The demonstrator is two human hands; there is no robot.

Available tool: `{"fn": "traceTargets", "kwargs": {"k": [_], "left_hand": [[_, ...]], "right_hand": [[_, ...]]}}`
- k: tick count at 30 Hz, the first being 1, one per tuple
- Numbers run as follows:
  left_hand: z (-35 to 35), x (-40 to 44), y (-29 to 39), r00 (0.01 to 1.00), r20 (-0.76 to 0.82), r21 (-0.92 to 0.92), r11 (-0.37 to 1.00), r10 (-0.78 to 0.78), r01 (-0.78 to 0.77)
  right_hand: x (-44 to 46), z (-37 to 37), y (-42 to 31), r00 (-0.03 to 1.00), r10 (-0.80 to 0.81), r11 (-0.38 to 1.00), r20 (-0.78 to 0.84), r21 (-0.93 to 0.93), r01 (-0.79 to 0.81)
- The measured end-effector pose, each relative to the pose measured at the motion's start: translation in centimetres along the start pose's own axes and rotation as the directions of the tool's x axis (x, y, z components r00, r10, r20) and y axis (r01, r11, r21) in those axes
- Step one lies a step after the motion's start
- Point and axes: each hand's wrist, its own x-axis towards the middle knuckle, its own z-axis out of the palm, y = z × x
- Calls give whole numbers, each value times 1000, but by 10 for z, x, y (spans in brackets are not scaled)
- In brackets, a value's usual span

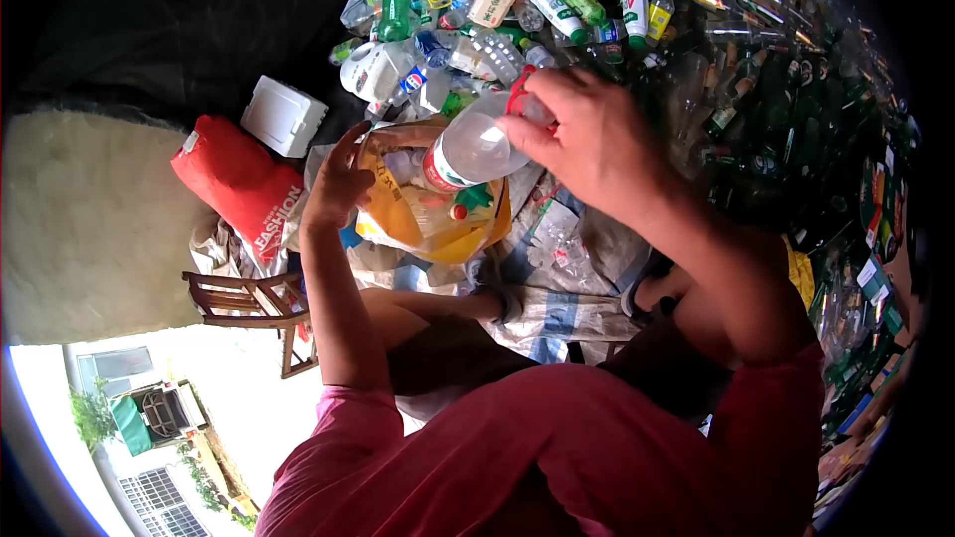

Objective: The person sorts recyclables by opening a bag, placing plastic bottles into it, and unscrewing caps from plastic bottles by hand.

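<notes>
My right hand grips a large clear plastic bottle by its neck end, where a red ring or handle shows. The bottle tilts with its red-and-white labelled end down into the mouth of a yellow-and-white plastic bag. At the bag's left rim is my left hand, its thumb and forefinger apart; the hand seems to hold the rim, with its other fingers partly hidden. Inside the bag lie crumpled clear plastic and a green piece beside a red cap.
A heap of plastic bottles rises ahead, with dark glass bottles to the right. On the left are a red bag, a white foam box and a wooden stool. Flattened clear plastic lies on the striped sheet.
</notes>
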Motion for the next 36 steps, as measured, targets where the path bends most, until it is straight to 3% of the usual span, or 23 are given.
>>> {"fn": "traceTargets", "kwargs": {"k": [3, 5, 7, 9, 12, 13, 15, 17, 18, 19, 21, 22, 25, 27, 28, 31, 33, 34, 35, 36], "left_hand": [[-2, 2, 3, 997, 73, -126, 992, 36, -26], [0, 8, 7, 996, 60, -445, 895, 59, -26], [8, 7, 16, 995, 78, -487, 873, 64, -18], [18, 8, 22, 994, 87, -574, 819, 60, 1], [46, 11, 48, 993, 91, -661, 750, 77, 2], [57, 12, 56, 991, 103, -722, 691, 91, 12], [81, 12, 76, 970, 211, -768, 634, 120, 89], [105, 8, 89, 940, 282, -767, 634, 190, 102], [116, 5, 93, 943, 284, -754, 648, 174, 108], [123, 3, 92, 933, 316, -758, 638, 174, 138], [128, 2, 95, 946, 294, -758, 636, 135, 145], [128, 2, 96, 945, 294, -765, 628, 145, 142], [122, 8, 84, 974, 184, -728, 684, 132, 44], [109, 16, 68, 984, 43, -525, 841, 176, -127], [105, 18, 64, 991, -3, -516, 849, 132, -114], [83, 17, 61, 997, -50, -325, 942, 67, -79], [74, 32, 39, 978, -154, -321, 929, 142, -185], [67, 37, 34, 971, -185, -259, 946, 150, -196], [59, 41, 30, 962, -220, -195, 959, 160, -204], [51, 44, 27, 921, -316, -14, 969, 229, -246]], "right_hand": [[-16, 28, -5, 997, -74, 995, 20, -61, 75], [-23, 46, 0, 996, -59, 998, 63, -12, 60], [-25, 67, 14, 998, 27, 994, 53, 100, -32], [-23, 83, 23, 999, 43, 994, 27, 95, -45], [-30, 115, 30, 994, 98, 960, -56, 267, -80], [-34, 121, 23, 977, 207, 851, 48, 484, -204], [-52, 170, 43, 984, 127, 976, 126, 160, -147], [-47, 151, 22, 890, 284, 799, 356, 426, -425], [-50, 186, 44, 910, 209, 904, 359, 284, -320], [-46, 245, 75, 990, -124, 991, -63, 35, 127], [-35, 239, 75, 983, 87, 936, 163, 325, -137], [-29, 231, 70, 926, 212, 842, 313, 422, -335], [-15, 214, 56, 715, 385, 635, 584, 395, -664], [-10, 208, 50, 597, 430, 554, 677, 324, -767], [-7, 205, 46, 558, 440, 538, 703, 292, -791], [-4, 187, 41, 536, 435, 521, 723, 283, -805], [-4, 168, 38, 574, 393, 507, 718, 351, -787], [1, 166, 47, 587, 279, 638, 760, 310, -705], [-2, 161, 54, 586, 279, 652, 760, 298, -697], [0, 138, 41, 683, 223, 801, 696, 269, -535]]}}
